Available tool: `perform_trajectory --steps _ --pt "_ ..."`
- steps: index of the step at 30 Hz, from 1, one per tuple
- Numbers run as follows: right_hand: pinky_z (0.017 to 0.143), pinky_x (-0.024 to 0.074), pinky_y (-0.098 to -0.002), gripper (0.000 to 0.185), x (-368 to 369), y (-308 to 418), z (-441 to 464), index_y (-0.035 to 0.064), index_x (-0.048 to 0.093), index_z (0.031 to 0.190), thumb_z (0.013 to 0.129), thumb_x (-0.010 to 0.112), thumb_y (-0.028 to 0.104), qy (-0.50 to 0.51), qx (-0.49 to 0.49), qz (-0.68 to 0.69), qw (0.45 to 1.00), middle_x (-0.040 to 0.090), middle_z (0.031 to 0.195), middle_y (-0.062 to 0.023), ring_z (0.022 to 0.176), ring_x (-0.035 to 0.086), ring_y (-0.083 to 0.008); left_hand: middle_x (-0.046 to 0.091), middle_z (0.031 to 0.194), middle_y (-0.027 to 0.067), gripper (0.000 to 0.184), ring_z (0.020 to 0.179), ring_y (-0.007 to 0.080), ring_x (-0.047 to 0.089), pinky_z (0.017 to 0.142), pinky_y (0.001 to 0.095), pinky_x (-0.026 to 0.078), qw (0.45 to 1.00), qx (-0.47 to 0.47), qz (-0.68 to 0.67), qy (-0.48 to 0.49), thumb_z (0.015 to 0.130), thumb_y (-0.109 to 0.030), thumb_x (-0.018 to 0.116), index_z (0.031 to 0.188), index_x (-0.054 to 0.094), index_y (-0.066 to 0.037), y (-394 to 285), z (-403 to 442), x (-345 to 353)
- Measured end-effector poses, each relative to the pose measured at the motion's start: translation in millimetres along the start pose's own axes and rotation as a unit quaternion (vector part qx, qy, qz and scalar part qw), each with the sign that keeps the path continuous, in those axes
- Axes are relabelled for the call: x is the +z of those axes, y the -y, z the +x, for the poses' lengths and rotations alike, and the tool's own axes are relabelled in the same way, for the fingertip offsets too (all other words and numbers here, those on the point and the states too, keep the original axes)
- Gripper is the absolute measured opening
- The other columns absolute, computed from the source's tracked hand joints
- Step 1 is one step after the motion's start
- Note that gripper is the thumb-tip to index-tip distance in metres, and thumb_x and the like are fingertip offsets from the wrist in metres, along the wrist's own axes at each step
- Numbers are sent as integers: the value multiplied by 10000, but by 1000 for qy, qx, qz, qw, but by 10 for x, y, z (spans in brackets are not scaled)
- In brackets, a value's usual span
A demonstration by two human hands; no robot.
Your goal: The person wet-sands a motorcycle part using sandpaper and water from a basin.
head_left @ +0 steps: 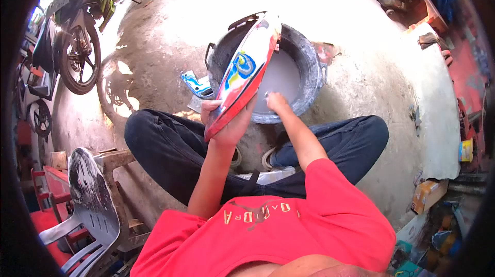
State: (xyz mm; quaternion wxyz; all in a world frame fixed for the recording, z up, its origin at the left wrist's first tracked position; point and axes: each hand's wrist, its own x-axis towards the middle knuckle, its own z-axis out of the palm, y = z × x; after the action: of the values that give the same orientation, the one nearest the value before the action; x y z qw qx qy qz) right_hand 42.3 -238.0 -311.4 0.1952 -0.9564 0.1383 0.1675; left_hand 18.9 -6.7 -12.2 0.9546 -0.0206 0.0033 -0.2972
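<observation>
Concrete floor [160, 24], sunlit; motorbike [77, 45] parked at left. Left hand [234, 125] has grip clamped on near end of painted panel [242, 65], slanted up over tub [308, 58], probably so drips land in cloudy liquid [284, 76]. Right hand [277, 103] at tub's near side; cannot tell whether grip holds anything.

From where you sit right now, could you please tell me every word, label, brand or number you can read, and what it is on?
"A", "R", "D": separate letters on the red shirt; I cannot read the full lettering with certainty.
Painted panel in the left hand: no readable text.
Yellow container: markings too small and blurred.
Cardboard box: markings too small to read.
</observation>
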Motion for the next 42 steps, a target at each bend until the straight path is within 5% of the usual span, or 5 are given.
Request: perform_trajectory --steps 8,16,19,27,42 --pt "927 540 -526 303 -425 9 63 64 757 1078 961 612 302 16 19 69 997 721 1092 -251 1029 694 -435 471 1477 274 879 1411 387 442 1260 487 268 998 -17 -50 -23 661 -99 613 1469 344 122 -13 11 53" --pt "880 546 -496 395 -2629 318 -480 -19 705 1171 1045 514 304 -344 5 185 921 700 1076 -299 1034 681 -462 411 1526 278 931 1452 415 373 1276 519 209 998 -1 -48 -31 644 -138 642 1487 327 99 12 37 8" --pt "714 533 -451 283 -2821 961 -1165 -1 724 1123 1032 579 224 -353 -159 256 886 736 892 -221 802 715 -381 411 1526 275 935 1457 412 367 1277 518 206 998 -9 -59 -28 640 -134 648 1485 327 103 3 37 -18" --pt "1122 473 -448 443 -2318 1484 -1939 22 641 1326 884 612 23 -280 -516 38 808 653 1363 -171 1296 622 -286 509 1442 238 842 1335 331 529 1193 443 378 999 -38 -26 29 746 -273 616 1465 375 93 -93 -70 -374" --pt "1015 534 -451 439 -2343 1299 -1506 -7 615 1321 891 621 80 -362 -406 57 837 664 1308 -207 1194 664 -343 508 1431 221 837 1363 298 489 1236 402 306 1000 -16 -17 -4 713 -177 633 1454 366 108 43 -48 11"
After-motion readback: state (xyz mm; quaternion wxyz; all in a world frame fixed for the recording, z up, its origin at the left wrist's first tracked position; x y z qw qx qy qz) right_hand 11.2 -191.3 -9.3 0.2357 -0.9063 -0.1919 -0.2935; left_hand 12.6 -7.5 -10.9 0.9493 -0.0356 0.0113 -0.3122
